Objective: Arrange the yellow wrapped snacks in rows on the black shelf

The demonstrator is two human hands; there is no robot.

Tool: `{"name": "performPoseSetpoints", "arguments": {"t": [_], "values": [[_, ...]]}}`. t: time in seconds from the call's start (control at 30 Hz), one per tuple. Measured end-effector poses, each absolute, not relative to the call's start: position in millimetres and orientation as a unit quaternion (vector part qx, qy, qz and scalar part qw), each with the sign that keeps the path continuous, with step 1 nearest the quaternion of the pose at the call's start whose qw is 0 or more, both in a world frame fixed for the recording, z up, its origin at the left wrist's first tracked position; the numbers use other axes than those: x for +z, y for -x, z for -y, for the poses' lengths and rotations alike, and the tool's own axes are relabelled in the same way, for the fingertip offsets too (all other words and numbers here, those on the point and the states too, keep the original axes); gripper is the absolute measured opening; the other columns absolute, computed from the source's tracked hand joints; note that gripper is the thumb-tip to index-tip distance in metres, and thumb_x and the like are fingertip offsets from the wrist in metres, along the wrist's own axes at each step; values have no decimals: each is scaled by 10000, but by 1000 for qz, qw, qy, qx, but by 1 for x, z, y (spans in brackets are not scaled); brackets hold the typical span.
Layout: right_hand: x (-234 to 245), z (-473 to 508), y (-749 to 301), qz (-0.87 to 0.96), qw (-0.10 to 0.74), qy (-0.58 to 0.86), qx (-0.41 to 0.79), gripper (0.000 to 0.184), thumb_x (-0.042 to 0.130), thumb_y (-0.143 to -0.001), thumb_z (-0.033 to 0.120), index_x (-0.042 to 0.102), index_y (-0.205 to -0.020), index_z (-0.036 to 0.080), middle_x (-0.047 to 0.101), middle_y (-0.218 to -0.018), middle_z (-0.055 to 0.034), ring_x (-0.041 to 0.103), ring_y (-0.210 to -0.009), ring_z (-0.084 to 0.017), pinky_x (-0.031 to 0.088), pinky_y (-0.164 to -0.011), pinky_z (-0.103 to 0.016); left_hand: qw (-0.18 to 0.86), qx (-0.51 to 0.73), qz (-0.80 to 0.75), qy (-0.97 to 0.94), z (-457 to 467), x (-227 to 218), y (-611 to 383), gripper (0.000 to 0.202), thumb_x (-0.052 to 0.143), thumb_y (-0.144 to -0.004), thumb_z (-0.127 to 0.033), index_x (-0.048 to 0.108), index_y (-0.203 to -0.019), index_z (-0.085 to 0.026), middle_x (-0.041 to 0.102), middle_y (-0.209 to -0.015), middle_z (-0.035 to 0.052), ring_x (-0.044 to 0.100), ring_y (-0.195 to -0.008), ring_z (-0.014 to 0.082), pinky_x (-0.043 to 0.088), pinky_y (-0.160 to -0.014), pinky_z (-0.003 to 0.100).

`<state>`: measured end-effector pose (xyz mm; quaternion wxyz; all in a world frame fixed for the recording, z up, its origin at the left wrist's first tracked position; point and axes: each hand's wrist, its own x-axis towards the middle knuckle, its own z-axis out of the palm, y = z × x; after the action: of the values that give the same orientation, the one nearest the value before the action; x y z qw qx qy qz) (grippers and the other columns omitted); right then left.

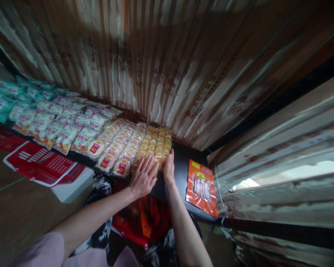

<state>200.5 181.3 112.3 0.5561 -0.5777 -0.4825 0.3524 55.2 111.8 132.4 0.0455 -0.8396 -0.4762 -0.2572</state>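
My left hand [143, 177] lies flat with its fingers out over the front end of the yellow-wrapped snack packs [151, 142]. Upright along the right side of those packs is my right hand [169, 168], its fingers straight and its palm towards them. The yellow packs stand in tight rows on a black shelf [179, 163]. Directly left of them are rows of clear-wrapped round crackers [124, 163] with red labels. An orange snack packet [202, 187] with a clear window lies flat on the shelf, right of my right hand.
Farther left stand blue-and-white snack bags [66, 135] and teal bags [4, 107]. A red bag with white print [44, 163] hangs below the shelf's front edge. Beneath my arms is an open red bag [128, 222] with orange packets. Striped plastic sheeting [144, 63] walls the back and right.
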Motion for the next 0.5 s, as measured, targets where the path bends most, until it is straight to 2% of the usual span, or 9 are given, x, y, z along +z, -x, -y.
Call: {"name": "performPoseSetpoints", "arguments": {"t": [0.23, 0.37, 0.5], "values": [[110, -182, -191, 519, 522, 605, 304, 762, 224, -888, 635, 229, -1473, 146, 219, -1544, -116, 183, -1430, -183, 124, -1169, -402, 48, -250, 480, 839, -114, 123, -53, 600, 447, -900, -375, 306, -1443, -162, 229, -1536, 125, 154, -1433, 261, 130, -1177, 477], [115, -176, -192, 517, 517, 619, 286, 766, 225, -891, 622, 177, -1485, 140, 182, -1555, -114, 160, -1435, -188, 119, -1168, -404, 47, -258, 482, 836, -110, 125, -50, 612, 440, -904, -368, 261, -1463, -197, 202, -1547, 104, 149, -1434, 260, 142, -1169, 486], [113, -170, -188, 532, 506, 630, 254, 767, 217, -895, 616, 204, -1476, 116, 164, -1556, -125, 116, -1443, -208, 94, -1170, -430, 52, -264, 495, 826, -105, 124, -45, 624, 444, -904, -378, 251, -1468, -191, 172, -1552, 121, 125, -1436, 281, 171, -1157, 490]]}}
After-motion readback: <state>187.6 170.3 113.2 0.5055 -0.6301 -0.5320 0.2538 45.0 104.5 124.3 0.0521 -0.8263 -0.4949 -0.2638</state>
